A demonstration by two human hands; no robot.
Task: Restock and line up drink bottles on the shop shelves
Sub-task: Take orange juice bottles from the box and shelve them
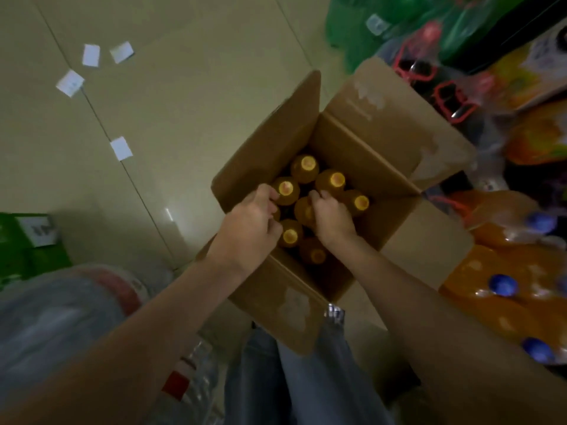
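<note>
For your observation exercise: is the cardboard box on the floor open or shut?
Open. The cardboard box has its flaps folded outward, showing orange bottles standing upright inside, caps up.

Legible text: none. White paper slips (pixel 91 55) on the floor, left of the cardboard box (pixel 362 148): blank or blurred. Green carton (pixel 18 240) label, far left of the box: dark marks, unreadable.

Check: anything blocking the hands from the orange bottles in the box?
Nothing visible. The carton has its flaps folded open, and the left hand and right hand are already down among the bottles.
</note>
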